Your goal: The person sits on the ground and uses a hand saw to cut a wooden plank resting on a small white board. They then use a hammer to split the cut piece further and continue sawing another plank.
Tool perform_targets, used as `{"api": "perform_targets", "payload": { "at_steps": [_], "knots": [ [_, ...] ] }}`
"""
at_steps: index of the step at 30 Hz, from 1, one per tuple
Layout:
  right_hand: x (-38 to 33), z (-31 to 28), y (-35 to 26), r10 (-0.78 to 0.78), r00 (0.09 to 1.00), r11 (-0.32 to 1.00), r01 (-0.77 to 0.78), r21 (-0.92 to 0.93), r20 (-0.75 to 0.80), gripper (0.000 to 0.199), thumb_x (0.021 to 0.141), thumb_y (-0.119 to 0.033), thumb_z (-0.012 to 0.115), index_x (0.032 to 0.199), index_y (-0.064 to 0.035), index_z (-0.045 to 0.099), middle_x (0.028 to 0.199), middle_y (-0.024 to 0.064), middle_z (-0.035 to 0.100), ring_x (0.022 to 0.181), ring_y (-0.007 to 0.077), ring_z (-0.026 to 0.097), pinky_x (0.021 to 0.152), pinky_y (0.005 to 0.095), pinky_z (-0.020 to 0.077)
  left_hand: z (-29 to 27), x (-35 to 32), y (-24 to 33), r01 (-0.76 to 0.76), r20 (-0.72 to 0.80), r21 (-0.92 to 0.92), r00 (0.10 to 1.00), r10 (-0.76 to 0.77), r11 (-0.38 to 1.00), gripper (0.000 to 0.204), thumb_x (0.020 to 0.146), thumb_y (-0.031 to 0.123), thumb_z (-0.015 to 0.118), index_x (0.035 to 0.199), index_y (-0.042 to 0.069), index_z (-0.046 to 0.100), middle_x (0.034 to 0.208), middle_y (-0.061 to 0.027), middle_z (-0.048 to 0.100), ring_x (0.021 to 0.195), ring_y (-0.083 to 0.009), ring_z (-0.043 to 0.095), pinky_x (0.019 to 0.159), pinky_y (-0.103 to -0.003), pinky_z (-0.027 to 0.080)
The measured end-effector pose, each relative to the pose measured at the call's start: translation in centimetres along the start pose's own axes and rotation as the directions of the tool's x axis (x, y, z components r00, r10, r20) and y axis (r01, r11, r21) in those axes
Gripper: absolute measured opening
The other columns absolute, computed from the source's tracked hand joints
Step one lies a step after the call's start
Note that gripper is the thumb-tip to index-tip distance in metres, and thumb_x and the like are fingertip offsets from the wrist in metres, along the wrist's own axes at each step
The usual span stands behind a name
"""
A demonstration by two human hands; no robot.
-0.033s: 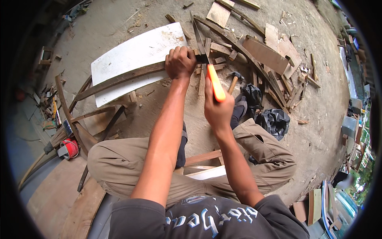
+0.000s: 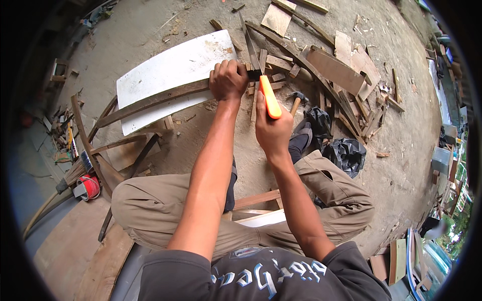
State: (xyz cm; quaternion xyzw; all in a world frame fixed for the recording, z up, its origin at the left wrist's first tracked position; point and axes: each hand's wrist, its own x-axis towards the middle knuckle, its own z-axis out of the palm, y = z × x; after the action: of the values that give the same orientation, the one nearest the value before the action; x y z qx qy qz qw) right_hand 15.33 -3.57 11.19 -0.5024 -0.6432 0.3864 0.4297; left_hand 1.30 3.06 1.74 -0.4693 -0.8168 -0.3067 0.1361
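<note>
My right hand (image 2: 273, 129) is closed round the bright orange handle of a handsaw (image 2: 271, 103). Its thin metal blade points away from me, across the right end of a long wooden strip (image 2: 155, 102). Over that strip, just left of the blade, my left hand (image 2: 228, 80) is clamped in a fist. Between fist and blade a short dark end of the piece shows. The strip runs leftward over a white curved board (image 2: 175, 62) lying on the ground. Where the teeth meet the wood is too small to make out.
A hammer (image 2: 296, 103) lies right of the saw, near black plastic bags (image 2: 345, 156). Beyond are scattered wood offcuts and a curved plank (image 2: 311, 70). At left stand a wooden frame (image 2: 80, 123), a red container (image 2: 89, 187) and a brush.
My right hand and the saw have shifted slightly away from me, with the handle now closer to the strip. My left hand stays nearly in place on the strip.
</note>
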Motion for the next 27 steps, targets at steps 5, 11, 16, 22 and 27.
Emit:
{"api": "perform_targets", "payload": {
  "at_steps": [5,11,16,22,27],
  "knots": [
    [-9.4,-4.4,-0.4,0.042,0.997,0.999,-0.041,-0.011,0.065,0.014,0.089,-0.006,0.068,0.079,0.0033,0.063,0.054,0.0098,0.054,0.045,0.0122,0.055,0.045,0.0294,0.0426,0.1,-0.2,-1.1,0.019,-0.026,0.024,0.999,-0.019,1.0,0.02,0.083,0.019,0.056,0.066,0.01,0.062,0.071,-0.0068,0.065,0.07,-0.0249,0.063,0.065,-0.04,0.049],
    [-9.4,-5.6,-1.9,0.083,0.995,0.996,-0.082,-0.028,0.061,0.017,0.089,-0.006,0.068,0.078,0.0044,0.062,0.054,0.008,0.056,0.046,0.0112,0.052,0.047,0.0282,0.0424,-0.4,-0.5,-0.9,0.012,0.034,0.0,0.999,-0.012,1.0,0.024,0.086,0.022,0.055,0.068,0.009,0.063,0.073,-0.0089,0.066,0.071,-0.027,0.063,0.067,-0.042,0.05],
    [-3.7,-0.9,0.1,0.07,0.997,0.997,-0.07,0.011,0.012,0.023,0.09,-0.012,0.069,0.075,0.0021,0.06,0.053,0.0116,0.053,0.044,0.0124,0.048,0.044,0.0318,0.0388,0.2,0.0,-0.5,0.031,-0.048,0.045,0.998,-0.029,0.998,0.023,0.086,0.022,0.055,0.069,0.009,0.064,0.075,-0.0098,0.067,0.074,-0.028,0.065,0.068,-0.042,0.05],
    [-13.7,-8.9,-3.3,0.091,0.99,0.993,-0.081,-0.09,0.111,0.011,0.087,-0.002,0.068,0.081,0.0065,0.064,0.056,0.0085,0.057,0.048,0.011,0.057,0.047,0.0269,0.044,0.0,-0.1,-0.5,0.007,-0.013,0.037,1.0,-0.007,0.999,0.02,0.081,0.019,0.056,0.064,0.009,0.062,0.072,-0.008,0.066,0.07,-0.026,0.063,0.065,-0.04,0.048],
    [-4.3,-2.6,-0.7,0.049,0.999,0.998,-0.048,-0.043,0.023,0.019,0.089,-0.01,0.068,0.077,0.0034,0.062,0.054,0.0113,0.055,0.046,0.0148,0.056,0.046,0.0311,0.0425,0.4,0.3,-0.3,-0.01,-0.072,-0.001,0.997,0.01,1.0,0.022,0.083,0.02,0.055,0.065,0.009,0.063,0.072,-0.0082,0.066,0.072,-0.0268,0.063,0.065,-0.041,0.047]
  ]
}}
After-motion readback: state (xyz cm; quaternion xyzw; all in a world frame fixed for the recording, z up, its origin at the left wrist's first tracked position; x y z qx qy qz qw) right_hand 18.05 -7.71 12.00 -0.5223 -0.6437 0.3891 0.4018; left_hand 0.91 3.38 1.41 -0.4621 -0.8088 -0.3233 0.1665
